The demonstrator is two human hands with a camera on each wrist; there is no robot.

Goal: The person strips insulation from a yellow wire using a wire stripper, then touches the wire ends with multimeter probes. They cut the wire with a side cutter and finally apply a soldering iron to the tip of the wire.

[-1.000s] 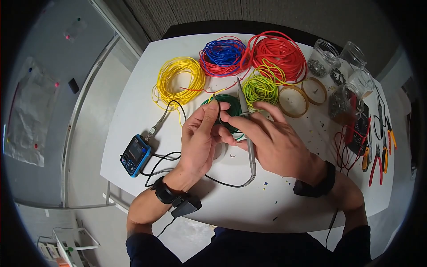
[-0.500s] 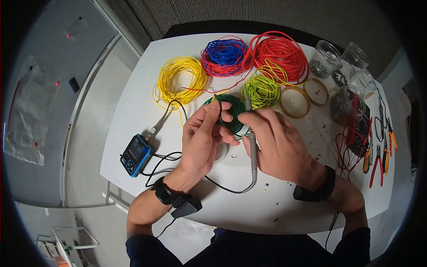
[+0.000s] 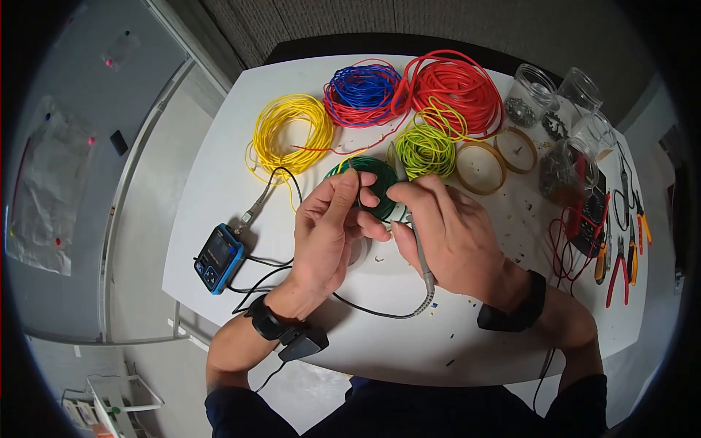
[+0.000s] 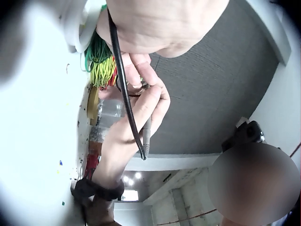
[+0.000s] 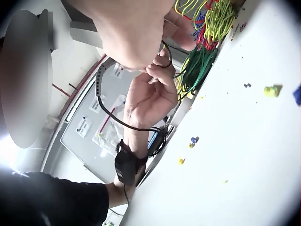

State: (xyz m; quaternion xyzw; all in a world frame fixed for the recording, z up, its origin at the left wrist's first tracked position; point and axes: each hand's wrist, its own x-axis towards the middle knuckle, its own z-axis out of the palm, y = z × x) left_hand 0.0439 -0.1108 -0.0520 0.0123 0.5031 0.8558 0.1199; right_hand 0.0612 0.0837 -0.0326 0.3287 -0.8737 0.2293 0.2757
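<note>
My left hand (image 3: pixel 321 237) pinches the dark end of a thin black lead (image 3: pixel 358 191) between thumb and forefinger, its other fingers loosely bent. Opposite it, my right hand (image 3: pixel 460 244) holds a grey oscilloscope probe (image 3: pixel 419 252), its tip pointing away from me. In the left wrist view the probe (image 4: pixel 147 134) lies along the right hand's fingers, with a black cable (image 4: pixel 126 94) crossing in front. A small blue-edged handheld oscilloscope (image 3: pixel 219 255) lies at the left, a cable plugged into its top. Behind the hands sits a green wire coil (image 3: pixel 381 171), partly hidden.
Yellow (image 3: pixel 270 131), blue (image 3: pixel 365 85), red (image 3: pixel 464 91) and yellow-green wire coils (image 3: pixel 423 150) line the back. Tape rings (image 3: pixel 482 191), clear jars (image 3: pixel 529 95), a red-and-black meter (image 3: pixel 588 219) and red-handled pliers (image 3: pixel 619 266) lie at the right. Wire scraps dot the front.
My right fingers have drawn back from the left fingertips and curled round the probe. Its cable end has swung right. The left hand keeps its pinch, nearly unmoved.
</note>
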